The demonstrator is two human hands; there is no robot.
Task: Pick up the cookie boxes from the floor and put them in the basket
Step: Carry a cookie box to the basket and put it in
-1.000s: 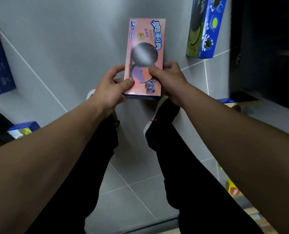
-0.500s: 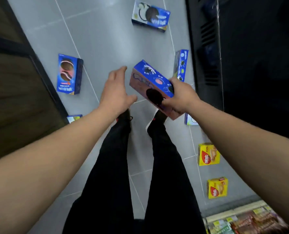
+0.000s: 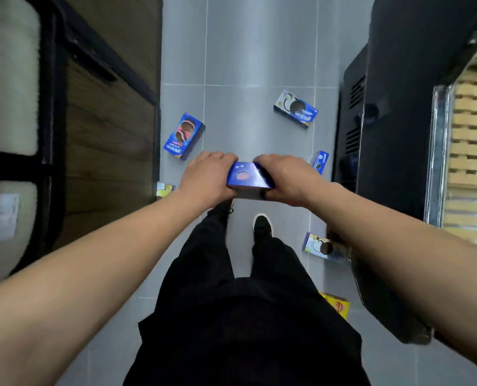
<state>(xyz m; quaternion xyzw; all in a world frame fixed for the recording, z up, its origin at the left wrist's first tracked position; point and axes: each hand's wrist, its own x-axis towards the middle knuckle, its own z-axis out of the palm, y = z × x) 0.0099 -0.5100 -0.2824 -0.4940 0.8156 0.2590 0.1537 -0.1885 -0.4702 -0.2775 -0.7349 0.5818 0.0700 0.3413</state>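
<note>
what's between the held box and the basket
Cannot be settled: no basket shows in this view. Both the left hand and the right hand grip the box above the floor, with nothing lying on the box or the hands. Other boxes lie on the floor around the feet.

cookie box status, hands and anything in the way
Left hand and right hand both grip the blue cookie box, held above the floor. Basket not in view. Other boxes lie on the tiles, one by the left wall.
</note>
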